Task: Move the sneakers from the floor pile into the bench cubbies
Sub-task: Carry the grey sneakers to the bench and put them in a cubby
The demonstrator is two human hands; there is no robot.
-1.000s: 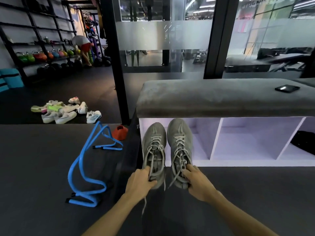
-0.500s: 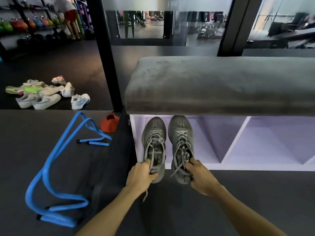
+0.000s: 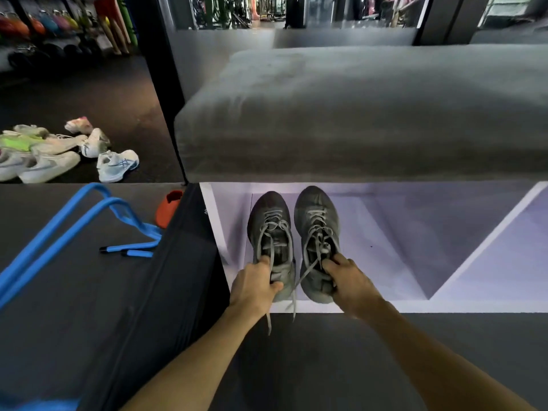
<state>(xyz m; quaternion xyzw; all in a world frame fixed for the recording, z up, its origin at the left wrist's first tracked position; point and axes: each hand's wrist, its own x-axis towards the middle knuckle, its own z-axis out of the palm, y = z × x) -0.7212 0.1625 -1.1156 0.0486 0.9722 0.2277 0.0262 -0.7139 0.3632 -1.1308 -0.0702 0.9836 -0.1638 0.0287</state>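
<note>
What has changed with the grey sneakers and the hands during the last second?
Both grey sneakers have gone toes-first further into the leftmost cubby of the bench; only their heels now reach its front edge. The left hand and right hand still grip one heel each. The pile of sneakers on the floor looks unchanged.

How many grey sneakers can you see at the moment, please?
2: the left sneaker held by the left hand, the right sneaker by the right hand, both toe-first in the leftmost cubby.
</note>
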